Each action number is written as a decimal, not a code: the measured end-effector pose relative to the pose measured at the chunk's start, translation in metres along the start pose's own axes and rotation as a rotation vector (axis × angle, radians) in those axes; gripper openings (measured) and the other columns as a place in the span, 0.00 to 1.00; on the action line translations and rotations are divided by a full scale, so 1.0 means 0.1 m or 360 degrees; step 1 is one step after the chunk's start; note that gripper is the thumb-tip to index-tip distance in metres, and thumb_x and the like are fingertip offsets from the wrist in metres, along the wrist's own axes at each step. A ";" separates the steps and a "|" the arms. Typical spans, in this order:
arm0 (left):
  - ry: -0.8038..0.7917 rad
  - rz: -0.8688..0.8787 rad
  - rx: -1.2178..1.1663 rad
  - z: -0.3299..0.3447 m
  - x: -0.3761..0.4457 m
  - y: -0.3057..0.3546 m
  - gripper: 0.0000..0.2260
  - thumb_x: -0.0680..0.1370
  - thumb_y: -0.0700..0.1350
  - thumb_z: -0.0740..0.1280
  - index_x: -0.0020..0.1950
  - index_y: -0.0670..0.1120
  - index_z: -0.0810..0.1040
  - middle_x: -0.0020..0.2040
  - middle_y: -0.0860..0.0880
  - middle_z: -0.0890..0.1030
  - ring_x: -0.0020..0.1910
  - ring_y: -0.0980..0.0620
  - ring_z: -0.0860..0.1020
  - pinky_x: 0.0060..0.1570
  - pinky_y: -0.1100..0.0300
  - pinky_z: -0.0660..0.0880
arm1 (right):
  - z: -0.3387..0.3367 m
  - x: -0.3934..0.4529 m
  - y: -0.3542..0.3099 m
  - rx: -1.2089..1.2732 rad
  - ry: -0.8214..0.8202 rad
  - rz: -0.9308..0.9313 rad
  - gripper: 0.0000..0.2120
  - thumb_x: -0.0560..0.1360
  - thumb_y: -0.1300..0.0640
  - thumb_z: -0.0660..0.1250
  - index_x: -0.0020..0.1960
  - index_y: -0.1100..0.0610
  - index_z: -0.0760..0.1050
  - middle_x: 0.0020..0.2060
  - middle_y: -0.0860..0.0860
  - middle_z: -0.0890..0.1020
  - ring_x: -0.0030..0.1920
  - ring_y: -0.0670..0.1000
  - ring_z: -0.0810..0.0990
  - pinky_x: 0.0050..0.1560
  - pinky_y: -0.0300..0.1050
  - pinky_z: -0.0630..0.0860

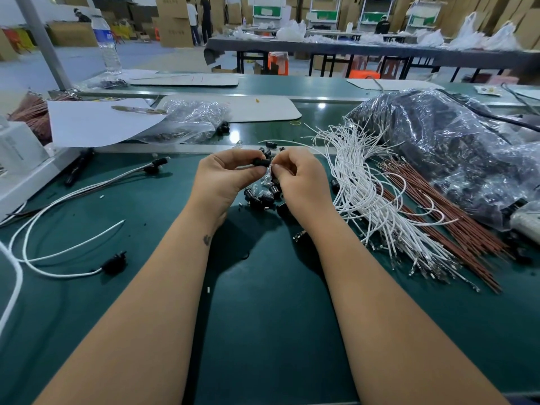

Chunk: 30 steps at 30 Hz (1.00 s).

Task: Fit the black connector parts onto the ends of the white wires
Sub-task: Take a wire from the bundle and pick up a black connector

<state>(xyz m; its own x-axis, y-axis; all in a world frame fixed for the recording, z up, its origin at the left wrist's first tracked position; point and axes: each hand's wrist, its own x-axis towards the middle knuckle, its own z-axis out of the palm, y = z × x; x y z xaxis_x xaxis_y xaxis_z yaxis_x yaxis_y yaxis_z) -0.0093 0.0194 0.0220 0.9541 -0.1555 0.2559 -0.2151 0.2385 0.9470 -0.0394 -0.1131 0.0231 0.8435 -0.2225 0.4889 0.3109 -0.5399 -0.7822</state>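
Across the far right of the green bench point(263, 331) sits one big clear plastic bag point(455, 147) of dark parts, with one fanned bundle of white wires point(368, 188) and one of brown wires point(455, 229) just nearer. Two finished leads point(67, 206) lie on the left. Dead center, the left hand point(222, 182) pinches one black connector point(261, 162), and the right hand point(298, 176) curls tight beside it on something small and clear, can't tell what. Under both: one little pile of loose black connectors point(261, 197), too jumbled to count.
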 end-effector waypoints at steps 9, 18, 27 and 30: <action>0.0005 -0.0105 -0.0008 0.05 -0.03 0.00 0.09 0.71 0.29 0.71 0.45 0.42 0.82 0.36 0.49 0.85 0.36 0.55 0.82 0.42 0.66 0.79 | -0.01 0.00 0.02 -0.0138 -0.0019 0.0046 0.06 0.77 0.63 0.65 0.41 0.58 0.76 0.38 0.51 0.78 0.41 0.51 0.75 0.42 0.43 0.68; 0.0215 -0.0088 0.0017 0.01 0.00 0.02 0.04 0.77 0.37 0.68 0.47 0.44 0.80 0.31 0.50 0.79 0.32 0.55 0.79 0.38 0.64 0.78 | -0.04 0.03 0.03 -0.0199 0.0138 0.0036 0.06 0.77 0.62 0.65 0.43 0.53 0.75 0.39 0.49 0.78 0.39 0.47 0.74 0.38 0.32 0.66; 0.0080 -0.0086 0.0062 0.03 -0.02 0.02 0.07 0.75 0.32 0.68 0.47 0.43 0.80 0.39 0.47 0.81 0.37 0.53 0.80 0.46 0.62 0.80 | -0.05 0.00 -0.01 -0.0196 0.0135 -0.0025 0.04 0.75 0.60 0.66 0.45 0.53 0.79 0.37 0.50 0.79 0.38 0.49 0.77 0.39 0.42 0.74; 0.0095 -0.0042 0.0011 0.04 -0.02 0.02 0.09 0.75 0.30 0.68 0.49 0.44 0.79 0.43 0.46 0.82 0.39 0.52 0.80 0.47 0.62 0.79 | -0.06 -0.01 -0.01 -0.0247 0.0137 -0.0037 0.04 0.75 0.58 0.67 0.44 0.50 0.79 0.38 0.49 0.78 0.38 0.48 0.76 0.38 0.41 0.71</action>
<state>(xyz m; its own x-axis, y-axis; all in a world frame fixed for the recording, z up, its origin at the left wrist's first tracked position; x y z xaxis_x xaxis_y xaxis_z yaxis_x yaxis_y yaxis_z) -0.0122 0.0166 0.0239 0.9702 -0.1039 0.2189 -0.1910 0.2282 0.9547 -0.0429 -0.1174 0.0254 0.7941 -0.2737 0.5427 0.2527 -0.6633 -0.7044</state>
